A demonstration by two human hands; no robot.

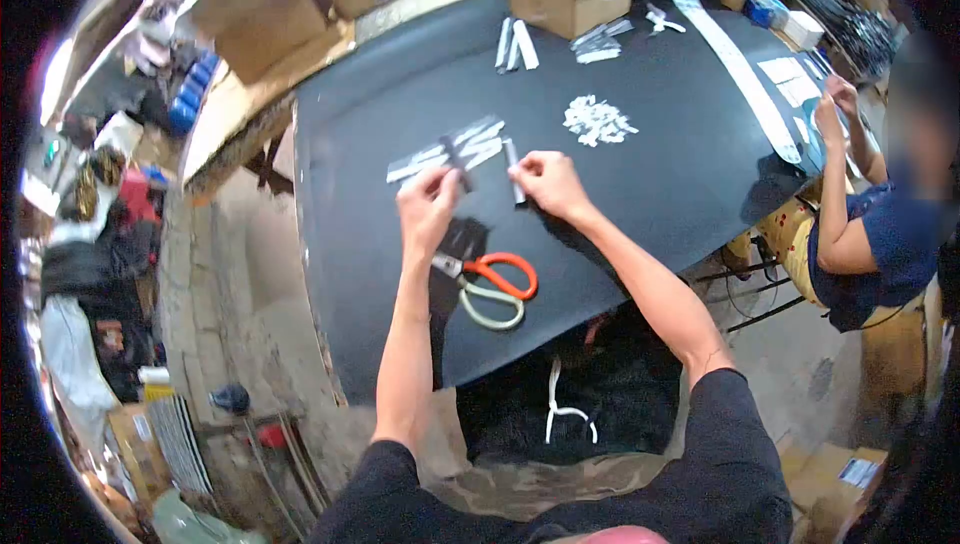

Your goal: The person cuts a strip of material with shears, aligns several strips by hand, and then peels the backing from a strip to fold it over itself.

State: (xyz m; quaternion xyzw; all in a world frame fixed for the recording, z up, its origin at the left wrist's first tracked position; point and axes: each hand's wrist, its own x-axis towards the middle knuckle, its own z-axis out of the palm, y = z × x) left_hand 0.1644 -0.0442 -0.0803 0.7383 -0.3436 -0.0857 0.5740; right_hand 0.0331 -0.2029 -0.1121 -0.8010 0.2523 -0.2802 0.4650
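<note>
The left hand [430, 202] has its thumb and fingers drawn together in a pinch on a thin dark strip [452, 152], slightly blurred, which slants up from the fingertips. The right hand [550, 182] also pinches, its thumb and forefinger closed on a narrow white-and-dark strip [511, 154] that stands out above and below the grip. The two hands are near each other but apart, over a large black tabletop [400, 74].

Just beyond the left hand lies a loose spread of flat white and grey strips [485, 149], the dark strip crossing in front of it. Nearer the body, metal-bladed scissors with one orange and one pale green handle loop [513, 260] lie on the tabletop, the blade tips hidden by the left forearm.

Farther out, a heap of small white pieces [597, 122] sits beyond the right hand. Behind it are a few long white and dark strips [522, 46] and a closed brown cardboard box [560, 9]. A long pale printed band [735, 64] runs down the right side, near a seated person in dark blue [855, 234].
</note>
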